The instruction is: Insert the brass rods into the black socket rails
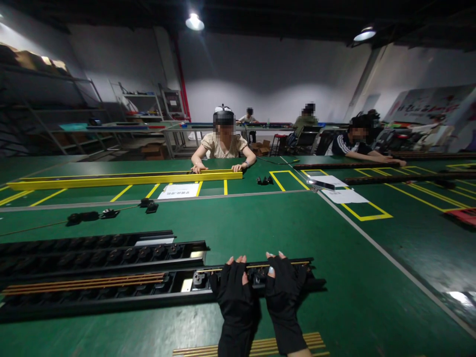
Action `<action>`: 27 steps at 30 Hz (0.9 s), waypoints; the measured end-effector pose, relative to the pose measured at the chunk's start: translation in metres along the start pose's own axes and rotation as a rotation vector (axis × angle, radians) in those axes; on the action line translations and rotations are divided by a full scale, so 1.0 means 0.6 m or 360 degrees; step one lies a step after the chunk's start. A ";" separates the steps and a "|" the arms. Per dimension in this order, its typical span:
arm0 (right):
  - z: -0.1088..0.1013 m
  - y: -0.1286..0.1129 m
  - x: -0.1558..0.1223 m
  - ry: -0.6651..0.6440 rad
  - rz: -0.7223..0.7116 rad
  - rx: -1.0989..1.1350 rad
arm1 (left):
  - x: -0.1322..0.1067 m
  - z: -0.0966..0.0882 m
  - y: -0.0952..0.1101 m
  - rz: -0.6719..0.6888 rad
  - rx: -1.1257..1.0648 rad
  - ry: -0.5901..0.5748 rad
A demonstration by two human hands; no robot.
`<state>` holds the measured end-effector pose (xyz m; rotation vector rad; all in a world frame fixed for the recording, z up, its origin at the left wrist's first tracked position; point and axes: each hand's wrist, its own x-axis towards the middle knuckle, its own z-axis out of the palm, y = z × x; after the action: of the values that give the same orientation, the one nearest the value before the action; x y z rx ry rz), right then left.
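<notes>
Our left hand [232,285] and right hand [281,282] rest on the black rail [167,299], at its right end; we cannot tell if they grip. If we push unevenly, the thin gold strip [257,266] might bend or pop up.

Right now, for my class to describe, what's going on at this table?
The person's gloved left hand and right hand lie over the right end of a long black rail fitted with black parts. Copper-coloured rods lie along the rail's left stretch, and brass-coloured rods lie on the green table by the wrists. Across the table, a co-worker has both hands on a yellow rail.
</notes>
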<state>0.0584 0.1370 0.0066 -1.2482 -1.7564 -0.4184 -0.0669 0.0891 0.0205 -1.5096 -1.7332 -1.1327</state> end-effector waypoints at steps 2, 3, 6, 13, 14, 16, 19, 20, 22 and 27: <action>0.001 0.008 -0.002 -0.0001 0.0001 -0.0015 | 0.000 0.000 0.000 0.0004 -0.0002 0.0001; 0.002 0.013 -0.003 0.0006 0.0007 -0.0030 | 0.000 0.000 0.000 -0.0003 -0.0005 -0.0004; 0.005 0.028 -0.005 0.0030 0.0057 -0.0055 | -0.001 -0.001 0.001 -0.0035 -0.0023 -0.0022; 0.011 0.049 -0.006 0.0099 0.0086 -0.0120 | -0.004 0.003 -0.003 -0.0014 -0.0009 -0.0012; 0.011 0.051 -0.005 0.0110 0.0097 -0.0150 | -0.005 0.004 -0.004 -0.0009 -0.0005 -0.0012; 0.011 0.054 -0.003 0.0120 0.0118 -0.0183 | -0.007 0.005 -0.005 0.0001 0.0007 -0.0016; 0.010 0.057 0.001 0.0137 0.0117 -0.0186 | -0.008 0.005 -0.006 -0.0009 0.0021 -0.0032; 0.009 0.058 0.002 0.0154 0.0120 -0.0196 | -0.008 0.004 -0.006 -0.0010 0.0019 -0.0037; 0.006 0.062 0.003 0.0184 0.0160 -0.0225 | -0.007 0.003 -0.005 -0.0004 0.0012 -0.0040; 0.004 0.079 0.003 0.0217 0.0294 -0.0133 | -0.002 0.001 -0.003 0.0022 -0.0007 0.0010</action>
<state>0.0984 0.1602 -0.0034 -1.3947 -1.5075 -0.4616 -0.0684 0.0890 0.0189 -1.5167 -1.7146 -1.1340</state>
